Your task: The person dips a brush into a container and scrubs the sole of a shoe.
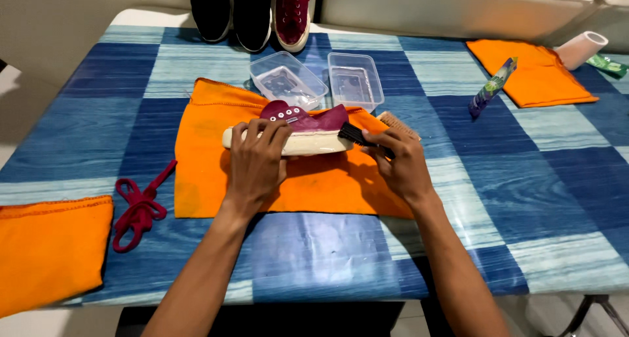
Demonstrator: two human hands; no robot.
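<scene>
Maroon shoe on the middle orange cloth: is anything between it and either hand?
Nothing visible. The left hand lies directly on the maroon shoe, fingers over its white sole. The right hand holds a brush whose dark bristles meet the shoe's heel end. Both clear plastic containers sit behind, apart.

Blue checked table (524, 199) bears orange cloths (216, 173), red laces (136, 209), clear tubs (354, 78).

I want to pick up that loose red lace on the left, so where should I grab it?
Pinch the red lace at its bunched loops, coming straight down from above. It lies flat on the table, clear of the orange cloth, and the bunch offers more to hold than the thin single tail.
</scene>
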